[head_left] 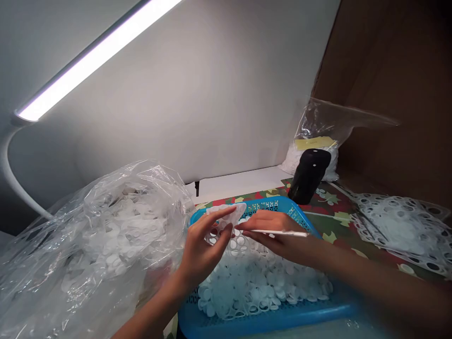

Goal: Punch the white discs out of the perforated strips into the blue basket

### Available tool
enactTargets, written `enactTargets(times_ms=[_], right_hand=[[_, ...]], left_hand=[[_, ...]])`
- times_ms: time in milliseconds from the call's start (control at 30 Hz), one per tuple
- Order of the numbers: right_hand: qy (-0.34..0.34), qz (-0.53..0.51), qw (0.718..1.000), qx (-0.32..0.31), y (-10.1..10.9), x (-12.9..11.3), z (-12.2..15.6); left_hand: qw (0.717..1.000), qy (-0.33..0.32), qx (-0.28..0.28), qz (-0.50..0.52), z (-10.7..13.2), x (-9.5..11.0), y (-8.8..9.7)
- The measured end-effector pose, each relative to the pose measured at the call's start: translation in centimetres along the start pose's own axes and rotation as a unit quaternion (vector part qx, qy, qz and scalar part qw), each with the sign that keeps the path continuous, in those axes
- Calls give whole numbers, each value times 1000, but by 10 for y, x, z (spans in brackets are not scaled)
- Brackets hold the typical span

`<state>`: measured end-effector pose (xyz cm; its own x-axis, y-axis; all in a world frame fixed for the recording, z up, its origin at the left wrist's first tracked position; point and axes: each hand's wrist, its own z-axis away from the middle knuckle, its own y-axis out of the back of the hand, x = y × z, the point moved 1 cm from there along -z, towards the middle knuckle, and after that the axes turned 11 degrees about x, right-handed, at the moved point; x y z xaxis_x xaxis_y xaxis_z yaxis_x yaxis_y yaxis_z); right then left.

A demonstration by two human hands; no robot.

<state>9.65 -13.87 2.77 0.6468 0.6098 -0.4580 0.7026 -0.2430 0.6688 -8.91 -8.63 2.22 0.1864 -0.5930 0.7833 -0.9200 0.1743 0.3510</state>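
Over a blue plastic basket [293, 321], my left hand [202, 249] pinches a translucent white sheet [237, 215] punched with round holes, thumb and fingers around its edge. My right hand [270, 226] is closed on a thin white stick [286, 232], whose tip points left at the sheet, close to my left thumb. Both hands nearly meet above the basket. Below them lies a heap of small white discs [264, 287], mixed with ring-like pieces of punched sheet. My wrists and the sheet hide part of the basket's far side.
A large clear plastic bag [141, 226] of white pieces fills the left. Punched sheets [406, 230] are stacked on the right. Behind stand a black upright object [309, 176] and a bag of white pieces [334, 155]. A lit lamp [95, 59] hangs above the patterned cloth [339, 230].
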Motion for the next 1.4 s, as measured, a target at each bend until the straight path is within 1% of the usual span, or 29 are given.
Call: enactTargets(times_ms=[67, 133, 200, 267, 367, 433, 500, 700, 800, 900, 1100, 1400], right_hand=[[3, -8, 1000, -10, 0, -1, 1], [12, -19, 1000, -10, 0, -2, 2], [22, -32, 999, -12, 0, -3, 3], [40, -30, 999, -18, -1, -3, 4], [76, -2, 997, -23, -3, -2, 3], [92, 14, 995, -19, -5, -1, 4], [84, 15, 996, -12, -6, -1, 5], [39, -25, 996, 70, 2, -9, 7], [-1, -23, 995, 95, 6, -12, 7], [-31, -19, 992, 122, 7, -12, 5], [-46, -6, 994, 104, 4, -10, 4], [-51, -10, 994, 99, 4, -11, 3]], left_hand=[[996, -45, 33, -73, 0, 2, 1], [991, -68, 51, -107, 0, 3, 1], [992, -51, 51, -103, -1, 3, 1], [997, -14, 41, -68, -2, 1, 1], [999, 30, 30, -15, -3, -4, 1], [999, 45, 29, -6, -4, -6, 1], [998, 54, 26, -5, -4, -7, 1], [997, 74, 27, 1, -5, -5, 2], [996, 88, 21, 10, -6, -6, 2], [996, 88, 13, 14, -6, -6, 1], [997, 74, -6, 22, -6, -5, 0], [998, 62, -11, 9, -5, -5, 0]])
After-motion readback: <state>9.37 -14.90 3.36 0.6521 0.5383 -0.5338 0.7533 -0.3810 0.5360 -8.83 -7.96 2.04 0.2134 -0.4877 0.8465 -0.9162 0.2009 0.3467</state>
